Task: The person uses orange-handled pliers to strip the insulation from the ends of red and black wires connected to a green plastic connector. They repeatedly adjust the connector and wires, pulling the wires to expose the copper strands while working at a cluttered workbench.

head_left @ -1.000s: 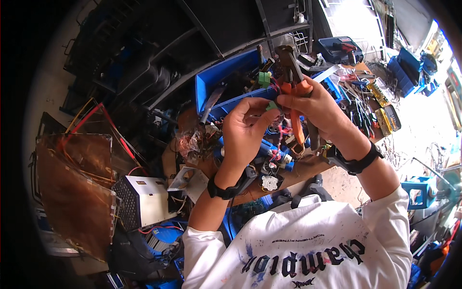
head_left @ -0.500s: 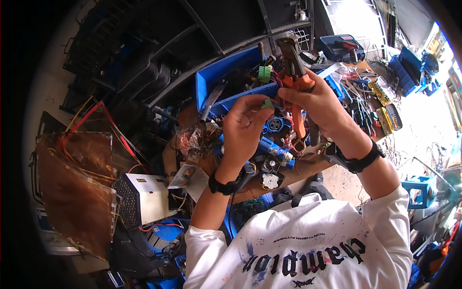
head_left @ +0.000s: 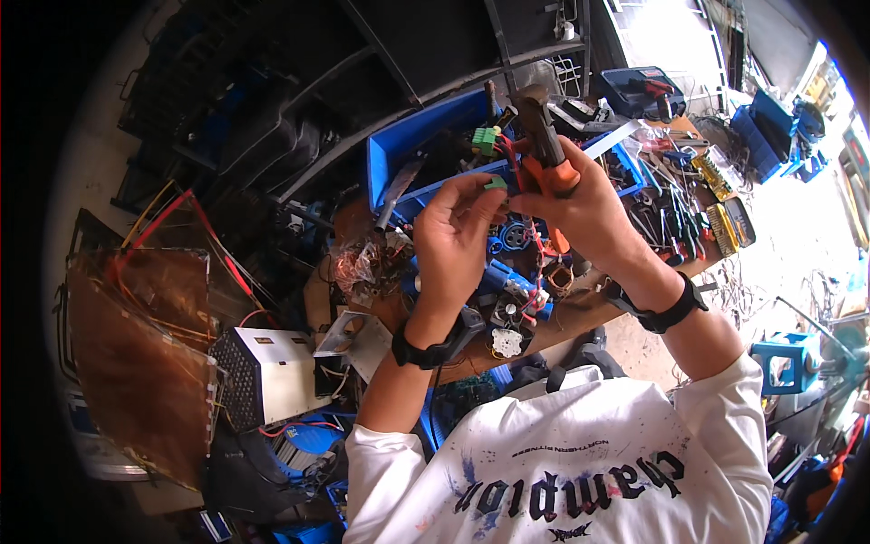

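My left hand (head_left: 449, 238) holds a small green connector (head_left: 495, 184) in a pinch at the middle of the view. My right hand (head_left: 589, 218) grips large orange-handled pliers (head_left: 542, 131), dark jaws upward, with its thumb reaching beside that connector. Behind them another green connector (head_left: 484, 140) with red and dark wires sits at the blue bin (head_left: 388, 154). Twisted red and pale wires (head_left: 531, 295) hang below my hands, near blue cylinders (head_left: 506, 283) and a dark round part (head_left: 515, 236). Exactly where my fingertips meet the wires is too small to tell.
The wooden bench (head_left: 581, 310) holds clutter, bagged copper wire (head_left: 355, 266) and hand tools (head_left: 689, 218). A white metal housing (head_left: 272, 372) and brown panel (head_left: 140, 381) are at left. A dark toolbox (head_left: 630, 86) and blue bins (head_left: 766, 136) stand at back right, a blue stool (head_left: 788, 363) at right.
My right hand and the pliers have shifted slightly left, bringing the thumb lower beside the small connector. My left hand has moved slightly left and the connector in it a little upward.
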Demonstrator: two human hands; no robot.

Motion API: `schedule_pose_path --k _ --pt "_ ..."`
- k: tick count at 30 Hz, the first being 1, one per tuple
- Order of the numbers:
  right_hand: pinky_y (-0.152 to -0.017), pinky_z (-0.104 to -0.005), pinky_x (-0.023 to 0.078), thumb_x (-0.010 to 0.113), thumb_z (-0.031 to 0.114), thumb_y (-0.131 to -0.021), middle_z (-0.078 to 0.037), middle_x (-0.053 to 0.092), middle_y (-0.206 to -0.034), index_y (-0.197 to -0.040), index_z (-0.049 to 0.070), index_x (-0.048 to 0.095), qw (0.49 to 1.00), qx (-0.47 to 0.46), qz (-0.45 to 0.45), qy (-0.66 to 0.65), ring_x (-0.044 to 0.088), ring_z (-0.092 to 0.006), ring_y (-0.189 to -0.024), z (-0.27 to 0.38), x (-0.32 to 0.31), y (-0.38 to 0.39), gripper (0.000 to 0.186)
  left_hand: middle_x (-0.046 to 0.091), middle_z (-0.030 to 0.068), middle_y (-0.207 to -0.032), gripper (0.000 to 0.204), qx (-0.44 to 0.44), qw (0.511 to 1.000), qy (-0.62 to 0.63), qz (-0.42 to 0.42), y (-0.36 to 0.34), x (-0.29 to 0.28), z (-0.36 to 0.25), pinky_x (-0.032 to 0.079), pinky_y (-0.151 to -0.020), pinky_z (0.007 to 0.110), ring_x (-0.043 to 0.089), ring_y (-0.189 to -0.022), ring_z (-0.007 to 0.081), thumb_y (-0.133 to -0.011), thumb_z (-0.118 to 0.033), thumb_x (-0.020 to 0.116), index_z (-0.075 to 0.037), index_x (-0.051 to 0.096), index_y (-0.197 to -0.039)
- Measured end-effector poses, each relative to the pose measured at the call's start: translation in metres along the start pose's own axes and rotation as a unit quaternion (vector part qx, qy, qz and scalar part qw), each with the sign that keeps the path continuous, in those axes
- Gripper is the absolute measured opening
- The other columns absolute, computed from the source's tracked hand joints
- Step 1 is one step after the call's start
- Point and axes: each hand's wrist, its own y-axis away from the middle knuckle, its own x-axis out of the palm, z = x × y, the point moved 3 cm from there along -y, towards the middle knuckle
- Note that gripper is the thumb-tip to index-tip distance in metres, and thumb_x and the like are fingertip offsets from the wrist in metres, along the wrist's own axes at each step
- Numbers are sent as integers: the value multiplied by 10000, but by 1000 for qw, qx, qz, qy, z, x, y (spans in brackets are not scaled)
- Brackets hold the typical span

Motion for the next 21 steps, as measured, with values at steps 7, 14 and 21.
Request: schedule_pose_path --k 7,14,21 --pt "-722 -220 475 731 8 -767 -6 607 -892 -1097 9 538 1000 9 8 11 550 -60 -810 9 -2 -3 383 691 75 -852 186 -77 994 58 50 -11 -10 -3 540 -699 236 660 -736 120 -896 -116 657 25 657 -1018" --pt "-795 -230 470 728 -10 -748 -2 607 -946 -1158 20 553 994 58 77 60 559 -69 -891 16 -9 -7 447 696 110 -909 203 -154 968 181 85 -6 -14 9 574 -745 296 689 -770 180 -901 -133 648 22 653 -1032" --pt "-845 -261 455 749 3 -735 1 607 -945 -1145 44 574 985 38 114 124 547 -81 -899 29 -10 -10 448 694 125 -949 251 -226 916 302 135 -1 -14 20 581 -772 355 698 -785 218 -907 -191 640 2 644 -1068"
